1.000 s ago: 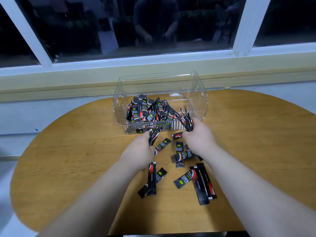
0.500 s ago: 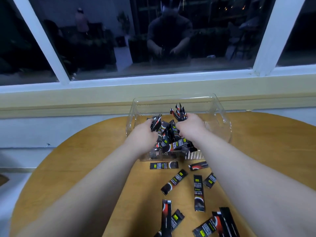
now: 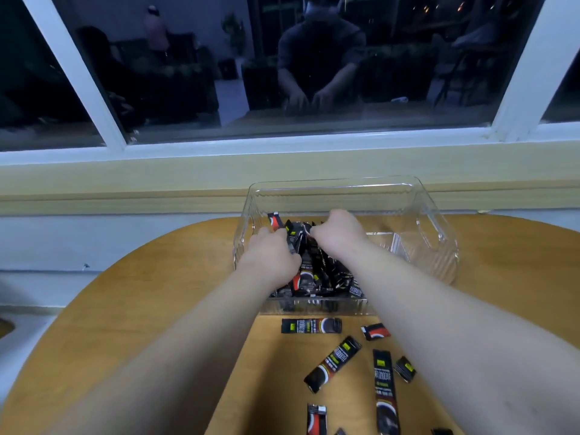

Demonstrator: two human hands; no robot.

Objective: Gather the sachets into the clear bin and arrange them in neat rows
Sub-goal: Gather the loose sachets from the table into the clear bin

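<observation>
— Wood-topped table [image 3: 125, 324], near edge first. What lies on it?

— Flat packets between the two forearms. A lengthwise sachet [image 3: 385, 390] runs near to far. A diagonal sachet [image 3: 333, 363] points from near left to far right. A crosswise sachet [image 3: 311, 325] lies left to right, just in front of the bin's near wall.

— And the hands?

— Both reach inside the clear bin [image 3: 439, 246]. The left hand [image 3: 270, 257] curls its fingers round a bunch of packed sachets [image 3: 317, 271] in the bin's left half. These stand on end, leaning a little, with the long axis roughly upright. The right hand [image 3: 337, 232] has its fingers bent down, pinching the tops of that same bunch.

— Beyond that?

— A pale sill, then a dark window [image 3: 314, 58] reflecting the person bent over the table.
</observation>
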